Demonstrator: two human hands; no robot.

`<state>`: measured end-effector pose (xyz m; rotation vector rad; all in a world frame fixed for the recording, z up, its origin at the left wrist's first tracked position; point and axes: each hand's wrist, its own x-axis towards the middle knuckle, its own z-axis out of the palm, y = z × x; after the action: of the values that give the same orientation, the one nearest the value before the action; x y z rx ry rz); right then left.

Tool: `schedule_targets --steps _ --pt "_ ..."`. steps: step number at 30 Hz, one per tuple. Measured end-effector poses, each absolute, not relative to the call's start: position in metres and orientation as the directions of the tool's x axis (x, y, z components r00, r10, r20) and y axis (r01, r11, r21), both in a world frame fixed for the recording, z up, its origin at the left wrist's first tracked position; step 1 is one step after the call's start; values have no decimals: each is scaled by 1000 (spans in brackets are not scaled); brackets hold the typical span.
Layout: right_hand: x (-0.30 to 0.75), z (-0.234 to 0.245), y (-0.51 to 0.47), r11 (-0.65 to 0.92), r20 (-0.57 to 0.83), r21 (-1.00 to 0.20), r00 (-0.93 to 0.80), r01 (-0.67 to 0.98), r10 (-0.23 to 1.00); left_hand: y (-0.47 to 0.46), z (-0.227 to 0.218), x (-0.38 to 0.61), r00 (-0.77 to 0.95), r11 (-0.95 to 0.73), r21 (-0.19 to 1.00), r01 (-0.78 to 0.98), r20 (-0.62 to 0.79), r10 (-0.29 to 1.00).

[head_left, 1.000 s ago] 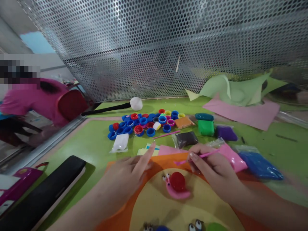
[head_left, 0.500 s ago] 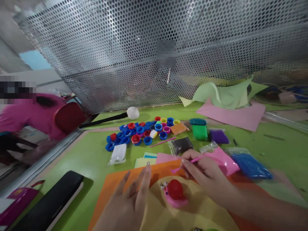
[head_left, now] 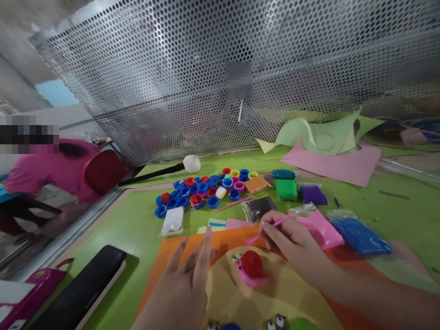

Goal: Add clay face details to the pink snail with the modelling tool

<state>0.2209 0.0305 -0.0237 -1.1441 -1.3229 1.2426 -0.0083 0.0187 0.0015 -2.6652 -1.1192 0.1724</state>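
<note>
**Thin pink tool pinched just behind the clay snail**

Right hand (head_left: 292,240) closed in a pen-like pinch on the pink modelling tool (head_left: 273,224), just behind the clay snail (head_left: 250,270) and clear of it. Left hand (head_left: 187,279) open, fingers spread, just left of the snail over the yellow sheet (head_left: 227,298) and the orange sheet (head_left: 161,256); hard to tell whether pressing on the paper.

Likely light and fairly stiff, that tool, and slim enough to roll between fingertips; best gripped near mid-length. Probably soft and easily dented, the snail, with its pink body, red shell and small stuck-on eyes. Safer lifted from under the body than squeezed at the shell.

Behind and right of the snail, clear plastic bags, each holding one lump of clay: pink clay bag (head_left: 321,227), blue clay bag (head_left: 360,229), brown clay bag (head_left: 259,207), green clay bag (head_left: 286,189), purple clay bag (head_left: 312,195), orange clay bag (head_left: 257,184). Behind and left, a white clay bag (head_left: 173,219) and a cluster of bottle caps (head_left: 202,190), mostly open side up, seemingly empty.
</note>
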Motion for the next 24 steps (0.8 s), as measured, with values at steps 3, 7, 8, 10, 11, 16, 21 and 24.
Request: schedule_targets --steps 3,7,8,10,11,16,21,24 --pt "220 -24 31 39 36 -999 -106 28 994 21 -3 -10 719 -691 -298 659 -22 695" --pt "220 -24 32 40 36 -998 -108 42 994 25 -9 -7 704 -665 -328 671 -1 711" --pt "220 -25 32 43 38 -998 -108 44 993 25 -9 -6 702 -666 -328 670 -11 712" --pt "221 -25 33 47 41 -998 -112 46 993 23 -6 -7 707 -676 -322 662 -29 707" --pt "221 -25 33 48 43 -998 -115 45 992 22 -5 -8 717 -689 -321 650 -40 696" --pt "222 -27 33 57 50 -997 -131 47 990 19 1 -7 743 -717 -343 606 -77 665" --pt "221 -26 32 74 66 -995 -119 70 991 25 -7 -8 688 -676 -337 656 -103 719" --pt "221 -25 33 79 69 -993 -117 90 991 22 -7 -15 730 -717 -338 610 -111 674"
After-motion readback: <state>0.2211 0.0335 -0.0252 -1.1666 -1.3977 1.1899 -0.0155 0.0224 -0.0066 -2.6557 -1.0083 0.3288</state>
